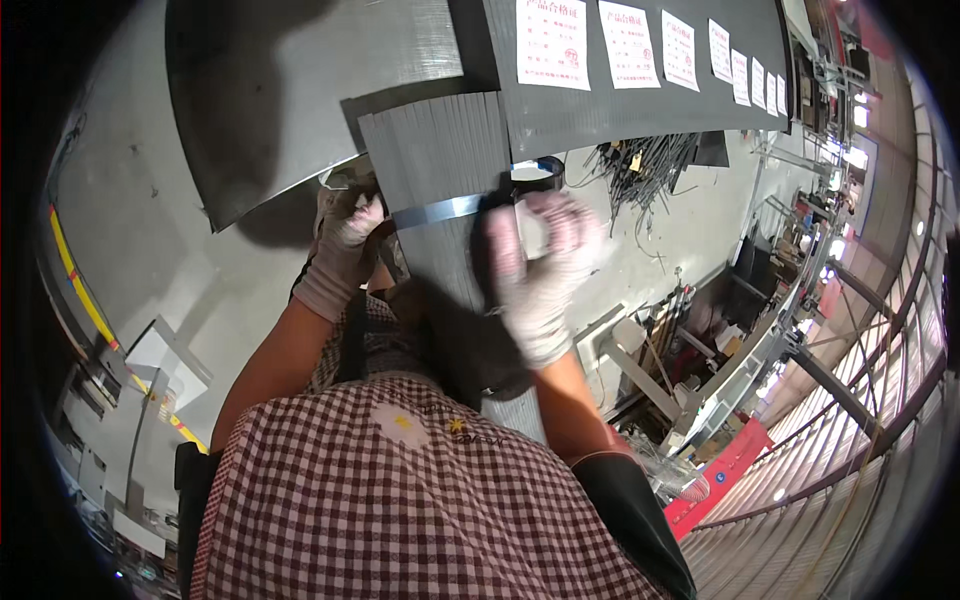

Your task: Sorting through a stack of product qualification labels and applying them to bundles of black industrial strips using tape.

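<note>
A stack of long grey flat strips [440,150] runs toward me from the dark worktop. A shiny clear band [437,212], which looks like tape, lies across the stack. At its left edge is my left hand [348,232], in a pale knitted glove, fingers curled in; what they hold, if anything, is hidden. My right hand [548,268], gloved too and smeared by motion, is at the stack's right side by the band's other end. Its thumb and fingers curve around a pale patch that I cannot make out. A black ring-shaped thing [540,174] shows just beyond it.
White printed labels [553,45] lie in a row on the dark sheet [570,115] at the far right. A heap of thin dark strips [648,175] lies below its edge. A large dark sheet [235,150] is at the left. Racks and a red beam [720,478] stand at the right.
</note>
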